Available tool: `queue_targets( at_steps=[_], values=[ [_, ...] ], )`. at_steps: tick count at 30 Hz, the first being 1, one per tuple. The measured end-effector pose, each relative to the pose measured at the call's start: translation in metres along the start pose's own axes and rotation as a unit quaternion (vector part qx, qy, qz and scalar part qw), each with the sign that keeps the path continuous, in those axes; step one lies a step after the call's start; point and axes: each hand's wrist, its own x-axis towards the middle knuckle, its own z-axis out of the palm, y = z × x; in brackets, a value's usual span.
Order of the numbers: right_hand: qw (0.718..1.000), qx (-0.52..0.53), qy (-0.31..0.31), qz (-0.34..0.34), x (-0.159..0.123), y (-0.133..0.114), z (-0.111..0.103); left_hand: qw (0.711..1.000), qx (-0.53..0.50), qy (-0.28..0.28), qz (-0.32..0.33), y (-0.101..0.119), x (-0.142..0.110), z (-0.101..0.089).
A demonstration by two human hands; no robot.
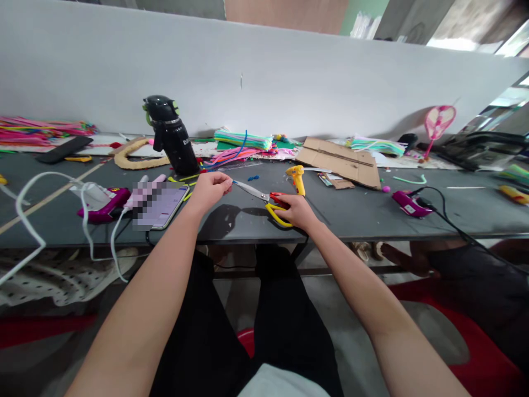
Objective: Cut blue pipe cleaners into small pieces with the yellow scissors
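Note:
My right hand is wrapped round the handles of a pair of scissors, one loop yellow and one red. Their blades point left and look nearly closed, with the tips close to my left fingers. My left hand is pinched shut on a short piece of blue pipe cleaner, of which only a tiny bit shows at the blade tips. Small blue clippings lie on the table just beyond the scissors. A yellow glue gun rests behind my right hand.
A black bottle stands behind my left hand, near a phone and white cables. Pipe cleaner bundles and cardboard line the back by the partition. Purple power strips sit at both sides. Another person sits at right.

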Motion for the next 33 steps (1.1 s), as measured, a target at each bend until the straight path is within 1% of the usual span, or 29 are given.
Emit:
queue_targets(
  at_steps=[4, 9, 17, 23, 30, 33],
  values=[
    [1.000, 0.000, 0.001, -0.004, 0.000, 0.000, 0.000, 1.000, 0.001, -0.004, 0.007, 0.000, 0.000, 0.000],
    [1.000, 0.001, -0.003, -0.004, 0.000, 0.000, -0.001, 1.000, 0.000, -0.002, 0.001, 0.003, -0.002, 0.001],
    [1.000, 0.004, -0.004, -0.005, 0.000, -0.002, -0.001, 1.000, -0.002, -0.006, 0.013, -0.005, 0.002, -0.001],
    [1.000, -0.008, -0.005, -0.007, 0.001, 0.000, -0.002, 1.000, -0.010, -0.004, 0.008, -0.002, 0.000, 0.001],
    [0.999, -0.022, 0.029, 0.009, 0.000, -0.008, -0.003, 0.999, -0.039, 0.005, -0.010, 0.003, -0.001, 0.000],
    [0.999, -0.030, 0.025, 0.005, 0.000, -0.010, -0.004, 0.998, -0.053, 0.011, -0.029, 0.006, -0.002, 0.000]
  ],
)
